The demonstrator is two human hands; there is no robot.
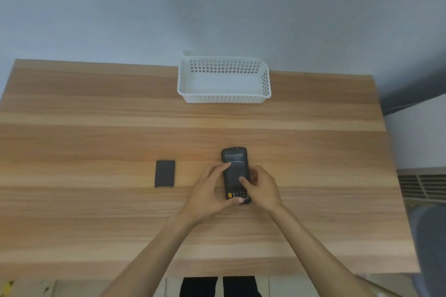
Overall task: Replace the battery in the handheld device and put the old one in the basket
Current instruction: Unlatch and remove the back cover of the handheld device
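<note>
A black handheld device (235, 166) with a screen and a keypad lies face up on the wooden table (96, 128), just right of the middle. My left hand (210, 191) grips its left side, thumb on the keypad end and forefinger on the screen. My right hand (261, 185) holds its right side, with one finger on the screen. A flat black battery (164, 173) lies on the table to the left of the device, apart from both hands. A white perforated basket (224, 99) stands at the table's far edge and looks empty.
A wall runs behind the table's far edge. At the right, beyond the table's edge, is a vent grille (422, 185). My legs show below the near edge.
</note>
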